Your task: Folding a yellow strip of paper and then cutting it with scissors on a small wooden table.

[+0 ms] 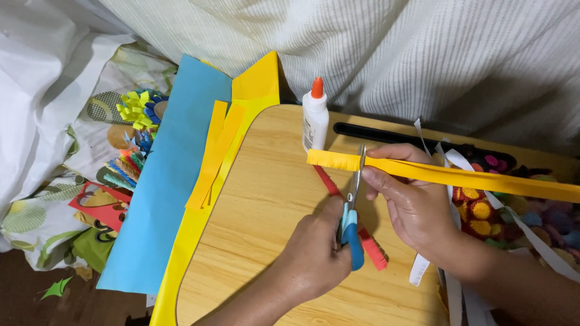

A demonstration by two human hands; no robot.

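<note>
Nearby, one scissors (352, 211), one glue bottle (315, 116), three orange strips (214, 151).

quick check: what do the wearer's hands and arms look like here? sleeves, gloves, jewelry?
Both are bare. The left hand and right hand wear no gloves, and no rings show on the visible fingers. Both forearms are uncovered as far as the frame's lower edge: no sleeves, and no watch or bracelet at either wrist. No markings or tape are visible.

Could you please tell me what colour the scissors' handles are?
Blue, light and darker; the scissors show best in the head view.
</note>
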